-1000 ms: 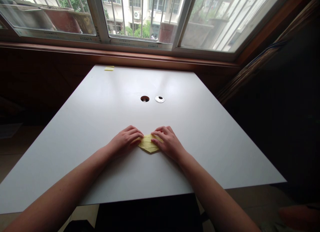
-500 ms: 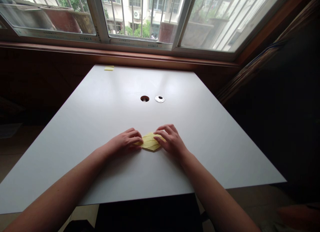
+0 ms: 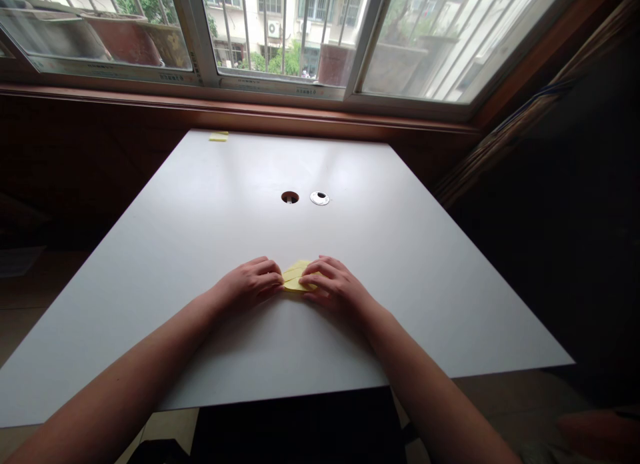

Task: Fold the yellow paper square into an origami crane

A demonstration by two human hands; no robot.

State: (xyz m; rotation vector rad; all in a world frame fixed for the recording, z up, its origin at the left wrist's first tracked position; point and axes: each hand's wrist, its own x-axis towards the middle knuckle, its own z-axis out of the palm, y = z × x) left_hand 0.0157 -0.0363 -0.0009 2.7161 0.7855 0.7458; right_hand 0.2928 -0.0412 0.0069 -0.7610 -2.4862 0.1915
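Yellow paper: here it is, a small folded piece (image 3: 294,275) on the near half of the white table (image 3: 425,264), held between two hands, creases running across its face; it's the hub of the clock for every call here.
Left hand: at nine o'clock (image 3: 257,277), fingers curled in, tips pinching the paper's left end.
Right hand: over at three o'clock (image 3: 334,283), fingers bent across the top, thumb low by the near edge, gripping the right end and covering much of it.
Forearms: bare, the left one slanting out toward eight o'clock, the right one toward four.
Table hole: up at twelve o'clock (image 3: 290,197), round and dark, well apart from the hands.
Round cover: just beside the hole, near one o'clock (image 3: 319,199), pale with a dark notch.
Yellow strip: away at eleven o'clock (image 3: 219,137), lying by the table's far edge.
Window: beyond the table at twelve o'clock (image 3: 200,44), bars and flower pots (image 3: 123,41) showing through the glass.
Curtain: gathered at two o'clock (image 3: 520,111), deep in shadow.
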